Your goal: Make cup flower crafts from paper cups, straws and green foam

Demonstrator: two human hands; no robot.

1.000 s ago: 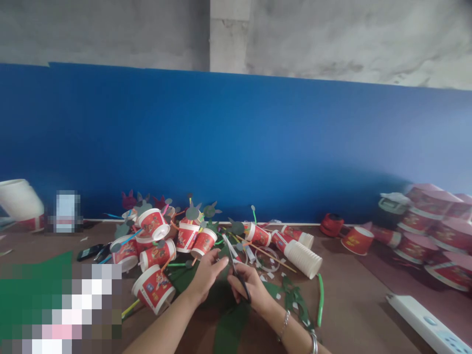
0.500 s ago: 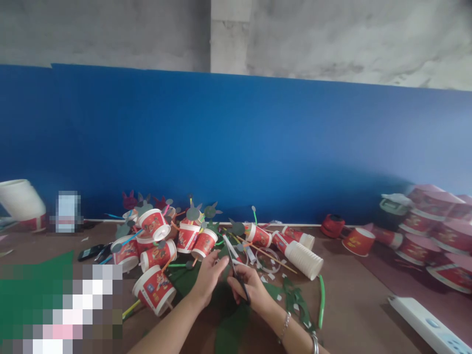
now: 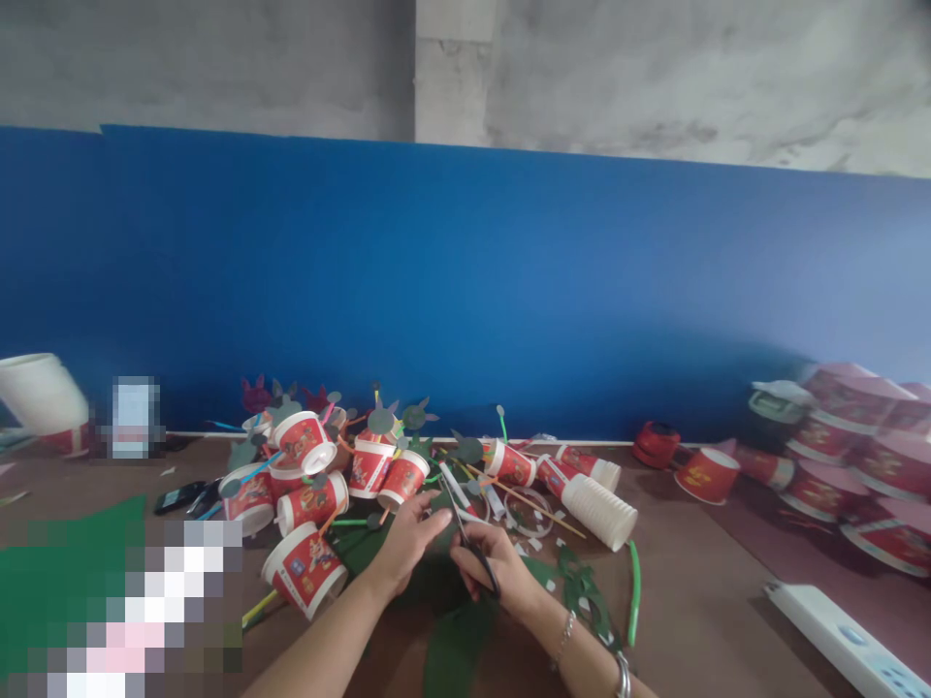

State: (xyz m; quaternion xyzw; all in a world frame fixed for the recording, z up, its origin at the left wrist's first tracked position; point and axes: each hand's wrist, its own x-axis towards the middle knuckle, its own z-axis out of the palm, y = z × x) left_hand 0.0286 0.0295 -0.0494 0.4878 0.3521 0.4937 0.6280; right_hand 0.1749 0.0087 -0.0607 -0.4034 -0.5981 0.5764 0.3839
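Observation:
My left hand [image 3: 408, 545] pinches a small piece of dark green paper [image 3: 439, 501] between thumb and fingers. In my right hand [image 3: 501, 564] is a pair of scissors [image 3: 486, 574], gripped by the dark handles, its blades pointing up and away beside the green piece. Whether the blades touch the paper I cannot make out. Beneath both hands lies more green paper [image 3: 455, 650] on the brown table [image 3: 698, 620]. Just beyond the hands stand and lie red-and-white paper cups [image 3: 403, 480] with sticks, straws and paper animal heads [image 3: 382, 417].
Right of my hands lie a stack of nested cups [image 3: 600, 509], green paper scraps [image 3: 582, 586] and a green tube [image 3: 634, 591]. A white power strip [image 3: 836, 620] sits at the right, near piled red cups [image 3: 883, 465]. A blue wall panel [image 3: 465, 291] stands behind the table.
My right hand and the scissors have shifted very slightly to the right and down. The left hand keeps its pinch in nearly the same place.

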